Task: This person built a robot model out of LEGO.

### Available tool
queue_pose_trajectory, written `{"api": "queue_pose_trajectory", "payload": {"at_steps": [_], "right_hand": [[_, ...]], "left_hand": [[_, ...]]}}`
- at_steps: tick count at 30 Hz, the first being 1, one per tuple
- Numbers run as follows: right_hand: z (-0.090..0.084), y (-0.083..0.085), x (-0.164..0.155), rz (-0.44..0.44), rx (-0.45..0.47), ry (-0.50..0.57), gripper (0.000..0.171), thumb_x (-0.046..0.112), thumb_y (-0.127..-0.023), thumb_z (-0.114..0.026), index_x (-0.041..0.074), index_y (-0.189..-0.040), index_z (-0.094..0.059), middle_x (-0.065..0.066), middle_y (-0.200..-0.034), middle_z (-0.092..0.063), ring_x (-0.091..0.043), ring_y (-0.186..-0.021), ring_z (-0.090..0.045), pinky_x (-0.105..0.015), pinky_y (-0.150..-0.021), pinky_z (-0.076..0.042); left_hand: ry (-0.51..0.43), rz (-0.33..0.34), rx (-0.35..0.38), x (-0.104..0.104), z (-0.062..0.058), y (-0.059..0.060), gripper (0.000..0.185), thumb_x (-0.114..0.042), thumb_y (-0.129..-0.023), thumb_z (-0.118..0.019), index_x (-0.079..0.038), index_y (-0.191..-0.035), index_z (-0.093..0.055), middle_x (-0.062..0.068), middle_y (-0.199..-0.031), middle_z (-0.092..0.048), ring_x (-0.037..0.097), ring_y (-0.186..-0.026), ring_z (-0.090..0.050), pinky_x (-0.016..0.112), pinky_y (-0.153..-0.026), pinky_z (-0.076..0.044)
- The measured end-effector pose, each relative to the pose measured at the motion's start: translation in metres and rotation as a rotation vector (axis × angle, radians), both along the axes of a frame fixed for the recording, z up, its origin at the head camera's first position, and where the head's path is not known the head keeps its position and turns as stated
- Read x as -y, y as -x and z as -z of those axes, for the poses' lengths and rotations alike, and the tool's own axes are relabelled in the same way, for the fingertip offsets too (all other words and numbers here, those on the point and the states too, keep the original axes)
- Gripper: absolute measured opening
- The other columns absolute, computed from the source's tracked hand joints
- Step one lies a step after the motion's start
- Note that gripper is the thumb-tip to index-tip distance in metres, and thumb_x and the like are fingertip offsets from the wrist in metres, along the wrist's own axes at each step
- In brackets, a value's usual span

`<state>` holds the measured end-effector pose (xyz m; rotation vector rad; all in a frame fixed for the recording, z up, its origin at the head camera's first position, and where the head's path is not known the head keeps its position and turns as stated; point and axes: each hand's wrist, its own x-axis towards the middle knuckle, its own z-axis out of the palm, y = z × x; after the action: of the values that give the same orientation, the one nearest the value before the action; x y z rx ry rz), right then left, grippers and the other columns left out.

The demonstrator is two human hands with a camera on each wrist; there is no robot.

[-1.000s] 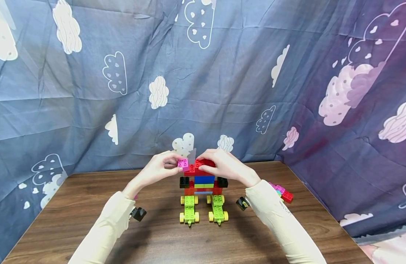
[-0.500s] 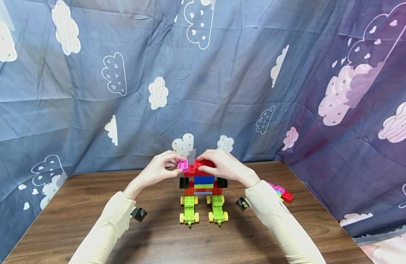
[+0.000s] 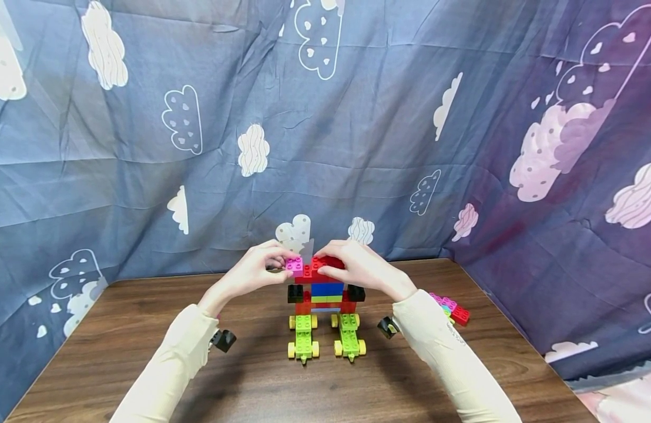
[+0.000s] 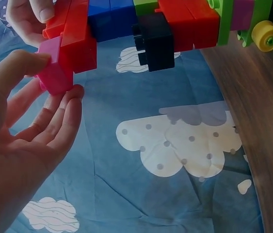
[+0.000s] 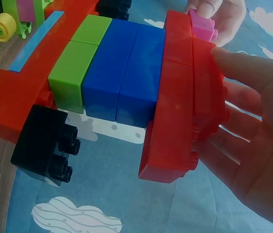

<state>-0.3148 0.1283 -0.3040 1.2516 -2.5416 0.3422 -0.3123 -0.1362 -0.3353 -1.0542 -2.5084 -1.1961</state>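
A tall figure of toy building bricks stands on the table, its blue bricks (image 3: 327, 289) in the middle. Black bricks (image 3: 295, 293) stick out at its sides, and two lime wheeled bases (image 3: 304, 338) carry it. My left hand (image 3: 247, 271) pinches a pink brick (image 3: 294, 267) between thumb and fingers at the left end of the top red row (image 4: 80, 48). In the left wrist view the pink brick touches the red one. With thumb and fingers, my right hand (image 3: 361, 267) grips the uppermost red brick (image 5: 209, 90). Its far fingers are partly hidden behind that brick.
Loose pink and red bricks (image 3: 452, 306) lie on the table at the right, partly behind the right sleeve. A bit of pink shows beside the left sleeve. Black wrist cameras (image 3: 223, 341) hang below both wrists. A cloud-patterned cloth (image 3: 220, 194) rises behind the wooden table (image 3: 267, 388).
The pink brick in my left hand has moved slightly down and a little right, against the red row. My right hand stays in place on the red brick.
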Motion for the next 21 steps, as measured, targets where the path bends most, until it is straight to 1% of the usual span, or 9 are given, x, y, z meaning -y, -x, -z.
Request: {"api": "queue_pose_trajectory", "payload": {"at_steps": [5,9,12,16,21], "right_hand": [[-0.0002,-0.0002,0.0005,-0.009,-0.004,0.001,0.027,0.029,-0.093,-0.069,0.014,-0.116,-0.071,-0.001,-0.108,-0.073,-0.014,-0.096,-0.068,-0.03,-0.087,-0.057],[-0.0007,-0.0002,0.0008,-0.015,-0.013,0.001,0.027,0.028,-0.093,-0.069,0.013,-0.115,-0.071,-0.002,-0.108,-0.073,-0.015,-0.096,-0.068,-0.031,-0.087,-0.057],[-0.0008,0.0003,0.0008,-0.013,-0.011,0.001,0.027,0.028,-0.093,-0.069,0.013,-0.115,-0.071,-0.002,-0.107,-0.074,-0.015,-0.096,-0.068,-0.031,-0.088,-0.057],[-0.0005,0.0004,0.0007,-0.015,-0.006,0.0,0.028,0.028,-0.093,-0.069,0.012,-0.115,-0.071,-0.003,-0.108,-0.074,-0.016,-0.097,-0.069,-0.031,-0.089,-0.057],[-0.0005,-0.0009,0.0004,-0.014,0.005,0.004,0.028,0.028,-0.093,-0.069,0.012,-0.116,-0.071,-0.003,-0.108,-0.074,-0.016,-0.097,-0.069,-0.031,-0.089,-0.057]], "left_hand": [[0.042,0.004,-0.007,-0.0007,-0.0055,-0.0021,0.032,-0.008,-0.087,-0.07,-0.006,-0.119,-0.071,0.01,-0.108,-0.062,0.022,-0.095,-0.063,0.047,-0.091,-0.057],[0.099,-0.012,-0.022,-0.0009,-0.0091,-0.0037,0.033,-0.01,-0.087,-0.069,-0.009,-0.121,-0.07,0.007,-0.106,-0.062,0.02,-0.098,-0.061,0.043,-0.091,-0.057],[0.119,-0.021,-0.035,-0.0011,-0.0102,-0.0047,0.034,-0.01,-0.087,-0.069,-0.01,-0.121,-0.07,0.006,-0.104,-0.062,0.02,-0.098,-0.06,0.041,-0.09,-0.057],[0.099,-0.015,-0.032,-0.001,-0.0086,-0.0059,0.033,-0.011,-0.088,-0.07,-0.008,-0.121,-0.07,0.007,-0.107,-0.062,0.02,-0.097,-0.062,0.042,-0.091,-0.058],[0.055,0.013,-0.012,-0.0009,-0.0039,-0.0061,0.033,-0.017,-0.091,-0.071,-0.007,-0.122,-0.068,0.01,-0.118,-0.064,0.023,-0.1,-0.067,0.047,-0.094,-0.056]]}}
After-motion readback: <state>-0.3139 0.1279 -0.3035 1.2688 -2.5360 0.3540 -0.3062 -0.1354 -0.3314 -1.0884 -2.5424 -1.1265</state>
